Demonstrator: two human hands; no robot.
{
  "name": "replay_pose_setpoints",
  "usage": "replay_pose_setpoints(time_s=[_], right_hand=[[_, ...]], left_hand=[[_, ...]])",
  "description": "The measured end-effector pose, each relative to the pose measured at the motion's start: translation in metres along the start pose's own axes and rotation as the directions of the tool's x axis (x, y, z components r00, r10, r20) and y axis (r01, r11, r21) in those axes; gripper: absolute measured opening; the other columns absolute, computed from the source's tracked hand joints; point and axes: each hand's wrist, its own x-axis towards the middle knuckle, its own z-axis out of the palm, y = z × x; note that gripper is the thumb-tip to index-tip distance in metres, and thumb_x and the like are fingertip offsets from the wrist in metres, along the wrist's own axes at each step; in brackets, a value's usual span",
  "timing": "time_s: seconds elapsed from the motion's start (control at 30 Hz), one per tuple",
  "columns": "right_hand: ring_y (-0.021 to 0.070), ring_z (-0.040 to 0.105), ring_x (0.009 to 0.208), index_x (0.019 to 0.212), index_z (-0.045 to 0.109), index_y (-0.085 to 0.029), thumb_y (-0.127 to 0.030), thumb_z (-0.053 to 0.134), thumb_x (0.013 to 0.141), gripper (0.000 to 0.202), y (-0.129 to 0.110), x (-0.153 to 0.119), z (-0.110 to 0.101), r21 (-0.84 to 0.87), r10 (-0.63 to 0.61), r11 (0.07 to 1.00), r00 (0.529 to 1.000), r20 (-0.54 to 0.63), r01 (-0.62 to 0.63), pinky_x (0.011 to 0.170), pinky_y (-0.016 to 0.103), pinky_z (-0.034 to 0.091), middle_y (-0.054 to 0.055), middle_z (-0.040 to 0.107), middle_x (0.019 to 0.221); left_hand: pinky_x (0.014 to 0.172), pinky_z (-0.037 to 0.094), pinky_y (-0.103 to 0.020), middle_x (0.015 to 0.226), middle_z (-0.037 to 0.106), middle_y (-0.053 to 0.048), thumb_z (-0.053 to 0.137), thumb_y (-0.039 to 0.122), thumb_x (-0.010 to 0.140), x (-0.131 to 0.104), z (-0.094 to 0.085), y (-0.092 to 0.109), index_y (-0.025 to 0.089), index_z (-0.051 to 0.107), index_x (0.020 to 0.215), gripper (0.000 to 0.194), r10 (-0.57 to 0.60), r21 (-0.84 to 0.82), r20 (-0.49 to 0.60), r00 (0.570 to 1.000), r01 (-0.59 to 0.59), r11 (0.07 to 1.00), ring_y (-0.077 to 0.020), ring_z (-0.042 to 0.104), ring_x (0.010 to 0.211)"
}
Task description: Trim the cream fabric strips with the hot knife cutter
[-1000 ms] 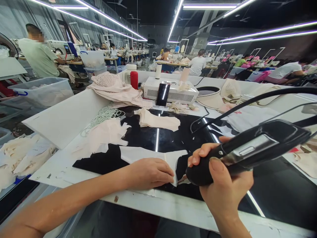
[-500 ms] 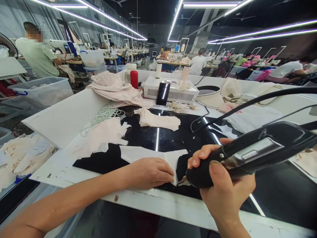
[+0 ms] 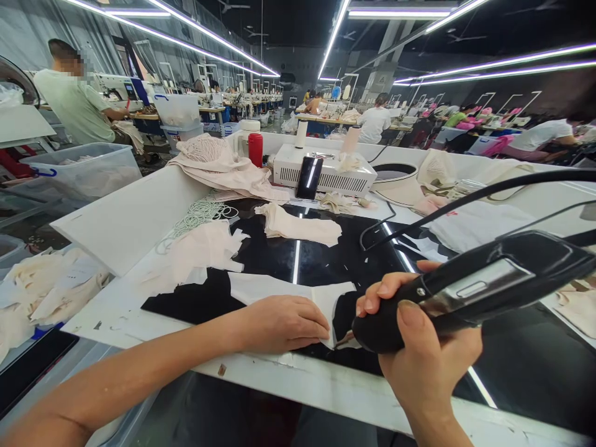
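Room behind white piece (image 3: 274, 287); cable (image 3: 535, 178) rightward, seemingly aloft

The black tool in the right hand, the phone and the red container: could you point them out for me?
Black tool (image 3: 475, 289): head view, on its silver panel.
Phone (image 3: 308, 177): head view, middle of its screen.
Red container (image 3: 255, 151): head view, middle of its side.

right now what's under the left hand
The white piece runs under the left hand, and the black surface shows beyond it. Whatever lies directly beneath the hand is covered, including that stretch of the piece's near edge.
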Motion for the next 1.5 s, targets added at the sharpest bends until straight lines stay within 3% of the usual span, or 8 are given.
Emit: replay_pose_setpoints(time_s=[0.57, 1.3, 1.5], right_hand=[[0.0172, 0.066, 0.056, 0.118, 0.069, -0.024, -0.037, 0.102, 0.080, 0.052, -0.0046, 0.0039, 0.0034, 0.020, -0.009, 1.000, 0.998, -0.055, 0.010, 0.050, 0.030, 0.061, -0.003, 0.073, 0.077], [0.0176, 0.068, 0.061, 0.124, 0.068, -0.028, -0.032, 0.093, 0.091, 0.042, 0.0009, -0.0023, -0.0018, -0.058, 0.029, 0.998, 0.999, -0.014, -0.030, 0.057, 0.033, 0.063, -0.004, 0.072, 0.082], [0.0166, 0.067, 0.059, 0.122, 0.068, -0.026, -0.034, 0.097, 0.087, 0.046, 0.0021, 0.0002, 0.0011, 0.002, -0.006, 1.000, 1.000, -0.028, 0.006, 0.054, 0.031, 0.061, -0.004, 0.073, 0.082]], left_hand=[[0.099, 0.060, -0.030, 0.124, 0.083, -0.009, 0.062, 0.016, 0.116, -0.0024, 0.0024, -0.0011, 0.014, 0.079, 0.115, 0.018, 0.002, 0.023, -0.002, 1.000, -0.002, 1.000, -0.0215, 0.077, 0.113], [0.103, 0.060, -0.031, 0.126, 0.082, -0.010, 0.057, 0.017, 0.118, -0.0013, 0.0019, 0.0008, 0.015, 0.079, 0.118, 0.022, -0.012, 0.015, 0.023, 1.000, 0.011, 1.000, -0.0226, 0.076, 0.116], [0.104, 0.060, -0.030, 0.126, 0.083, -0.010, 0.057, 0.019, 0.118, -0.0015, 0.0021, 0.0000, 0.016, 0.079, 0.118, 0.022, -0.012, 0.009, 0.013, 1.000, 0.012, 1.000, -0.0223, 0.077, 0.115]])
